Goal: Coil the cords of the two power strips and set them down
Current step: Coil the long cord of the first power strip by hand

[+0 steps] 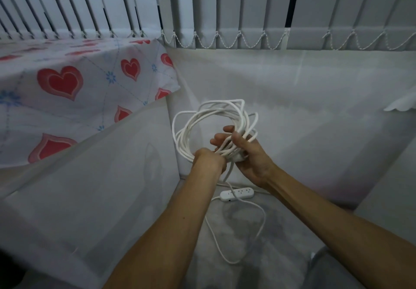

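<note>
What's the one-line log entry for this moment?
left hand: gripping coiled cord | right hand: holding coil | power strip: on floor, cord loose

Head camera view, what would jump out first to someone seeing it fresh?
At center, a loose bundle of white cord loops is held up by the left hand and right hand. Just below them a white power strip lies on the floor with its cord trailing toward the viewer. At left, a cloth with red hearts drapes over a raised surface.

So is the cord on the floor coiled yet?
No. The floor cord lies spread in one loose loop beside its power strip.
</note>
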